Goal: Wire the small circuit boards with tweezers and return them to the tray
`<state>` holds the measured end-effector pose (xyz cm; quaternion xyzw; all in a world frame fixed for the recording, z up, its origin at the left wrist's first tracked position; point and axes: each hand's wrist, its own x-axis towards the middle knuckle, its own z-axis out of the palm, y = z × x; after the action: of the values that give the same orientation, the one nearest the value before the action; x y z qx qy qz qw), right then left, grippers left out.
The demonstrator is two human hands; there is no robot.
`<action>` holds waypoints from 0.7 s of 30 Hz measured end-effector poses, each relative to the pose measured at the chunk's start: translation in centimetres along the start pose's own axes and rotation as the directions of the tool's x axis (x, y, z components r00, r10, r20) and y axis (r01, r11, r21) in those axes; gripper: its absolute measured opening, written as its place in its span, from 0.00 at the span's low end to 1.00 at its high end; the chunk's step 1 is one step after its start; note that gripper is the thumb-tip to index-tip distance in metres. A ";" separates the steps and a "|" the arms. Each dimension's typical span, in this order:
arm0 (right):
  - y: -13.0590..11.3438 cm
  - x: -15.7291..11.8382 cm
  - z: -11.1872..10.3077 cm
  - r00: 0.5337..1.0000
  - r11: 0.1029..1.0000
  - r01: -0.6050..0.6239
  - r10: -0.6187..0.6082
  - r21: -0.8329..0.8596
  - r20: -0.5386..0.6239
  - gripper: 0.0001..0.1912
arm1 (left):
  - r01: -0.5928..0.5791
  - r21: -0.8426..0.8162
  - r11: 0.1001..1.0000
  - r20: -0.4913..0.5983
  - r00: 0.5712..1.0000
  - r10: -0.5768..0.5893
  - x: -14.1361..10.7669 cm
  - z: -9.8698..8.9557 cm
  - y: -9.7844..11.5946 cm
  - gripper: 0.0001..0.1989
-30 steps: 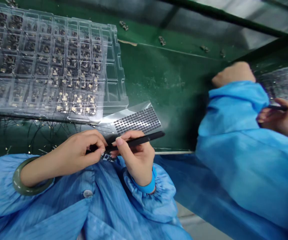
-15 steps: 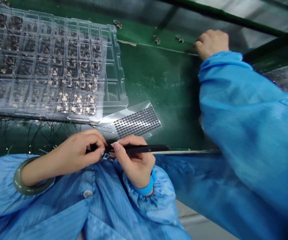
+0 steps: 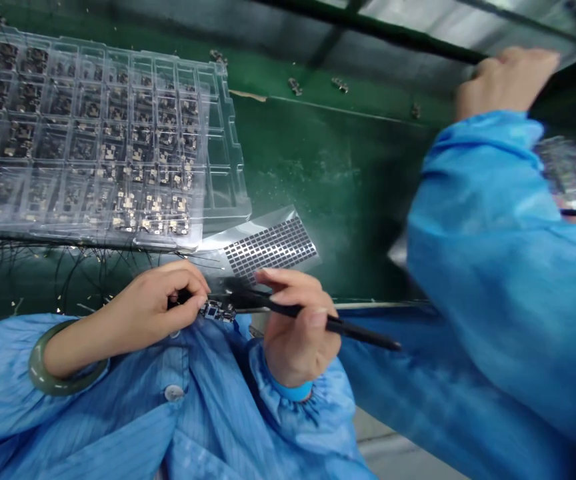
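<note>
My left hand (image 3: 168, 300) is closed, pinching a small circuit board (image 3: 218, 311) by its left end, just above my lap at the bench's front edge. A black pen-like tool (image 3: 338, 325) lies across the fingers of my right hand (image 3: 303, 327), its blurred dark tip pointing left, close above the board. Just beyond my hands, a clear film sheet with rows of small dark stickers (image 3: 273, 248) rests on the green bench (image 3: 313, 160).
Stacked clear trays (image 3: 241, 173) full of small boards fill the left of the bench, with thin black wires (image 3: 78, 257) in front. Small metal parts (image 3: 339, 85) lie along the back. At the right, another person's hand (image 3: 505, 80) and blue sleeve (image 3: 488, 193) reach over the bench.
My right hand has moved right, away from my left fingers, and the tool is now tilted. More of the board shows. The other person's hand has moved right, leaving a small part visible behind it.
</note>
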<state>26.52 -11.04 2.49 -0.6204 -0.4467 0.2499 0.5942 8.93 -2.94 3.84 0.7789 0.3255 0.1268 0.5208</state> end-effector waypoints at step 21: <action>-0.4 1.1 1.1 0.956 0.943 -0.274 0.246 0.187 0.161 0.08 | 0.040 -0.062 0.997 -0.031 0.999 -0.042 0.2 0.0 0.0 0.06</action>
<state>25.97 -9.60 2.90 -0.5903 -0.3713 0.4130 0.5858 9.05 -2.81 3.85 0.7537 0.3458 0.1387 0.5415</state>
